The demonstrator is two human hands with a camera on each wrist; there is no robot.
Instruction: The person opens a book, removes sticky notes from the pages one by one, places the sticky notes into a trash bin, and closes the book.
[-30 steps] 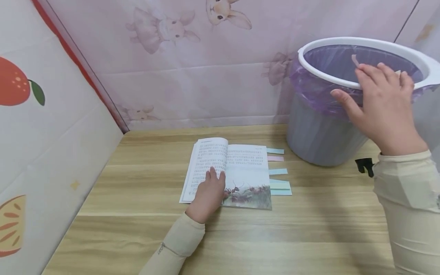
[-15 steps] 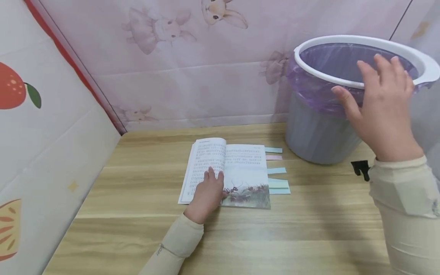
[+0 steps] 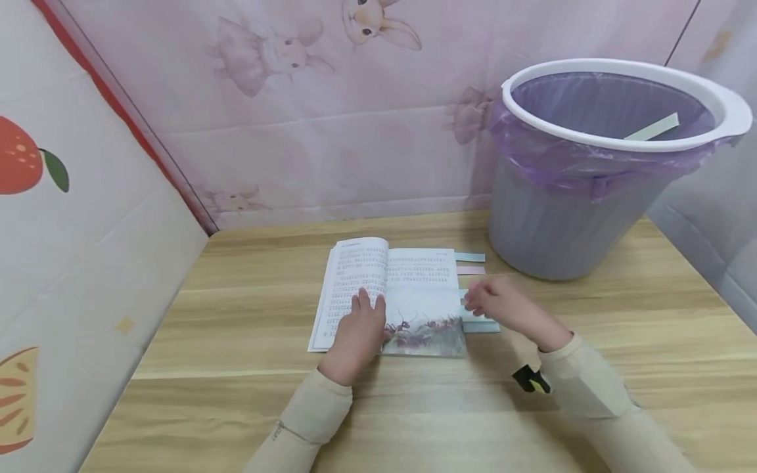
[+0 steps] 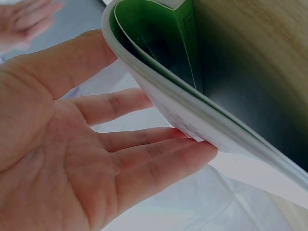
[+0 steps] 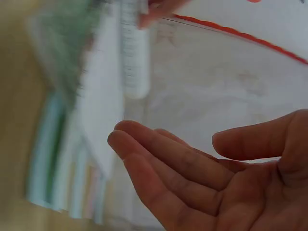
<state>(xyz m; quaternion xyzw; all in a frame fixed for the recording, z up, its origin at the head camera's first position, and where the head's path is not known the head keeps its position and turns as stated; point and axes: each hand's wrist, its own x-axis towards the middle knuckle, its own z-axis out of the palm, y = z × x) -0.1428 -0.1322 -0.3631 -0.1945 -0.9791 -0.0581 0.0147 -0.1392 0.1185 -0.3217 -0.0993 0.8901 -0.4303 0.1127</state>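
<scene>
The book [image 3: 422, 295] is lying under the left hand [image 3: 355, 334], fingers outstretched; the relaxed, empty right hand [image 3: 513, 306] is hovering near paper tabs [image 3: 471, 257], which, looking light and flimsy, are likely needing pinching at their outer ends

Open book [image 3: 422, 295]: print too small to read, left page partly under your left hand [image 3: 357, 335]. Paper tabs [image 3: 470, 270], book's right edge: partly hidden by your right hand [image 3: 510, 306], blurred in your right wrist view. Pale strip [image 3: 655, 128], in bin [image 3: 547, 223] near far right corner of table [image 3: 426, 414]: lower end hidden behind the rim [image 3: 591, 139].
</scene>
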